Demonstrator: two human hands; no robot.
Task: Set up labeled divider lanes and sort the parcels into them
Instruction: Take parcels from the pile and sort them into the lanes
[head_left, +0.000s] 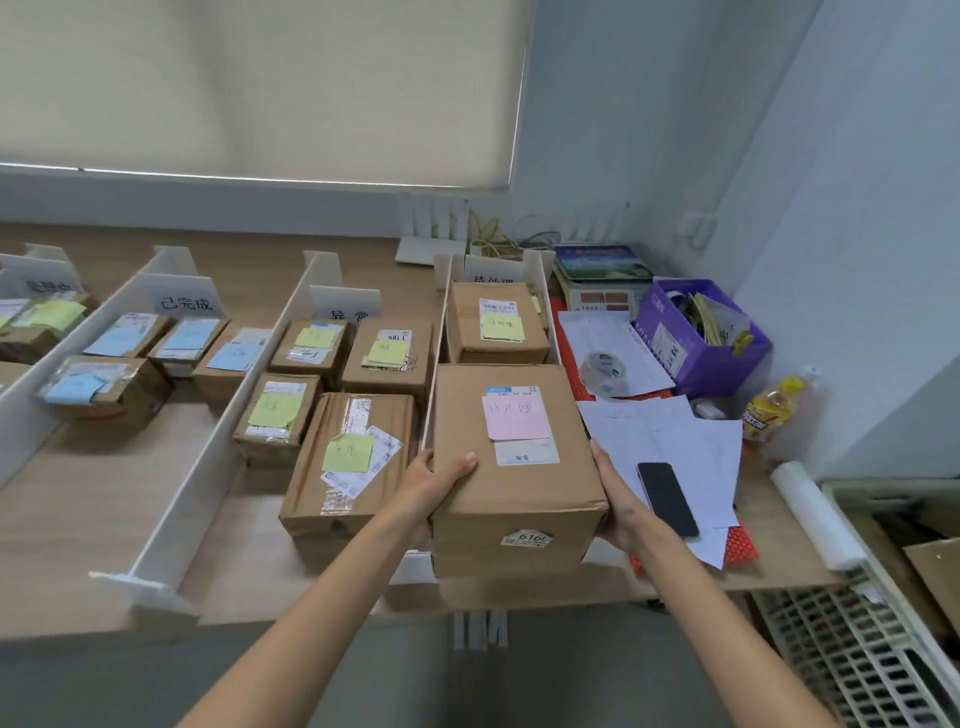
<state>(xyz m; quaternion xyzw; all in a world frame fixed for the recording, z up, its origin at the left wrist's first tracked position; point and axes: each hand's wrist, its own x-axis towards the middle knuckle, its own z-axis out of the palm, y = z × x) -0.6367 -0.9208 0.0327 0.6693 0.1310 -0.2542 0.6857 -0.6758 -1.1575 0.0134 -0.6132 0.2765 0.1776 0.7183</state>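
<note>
Cardboard parcel (498, 483) (gripped), left hand (434, 480), right hand (618, 501)

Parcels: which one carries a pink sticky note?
The parcel held between the left hand and right hand; every other parcel bears a yellow, green or blue note.

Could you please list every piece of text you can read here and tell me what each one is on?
"已完成": second lane's sign.
"异常": third lane's sign, bottom hidden.
"待处理": handwritten pink note on the held parcel.
"淘宝": white label below that note.
"616", last character unclear: front sticker.
Shipping labels, yellow notes and the other signs: too blurred or hidden.
</note>
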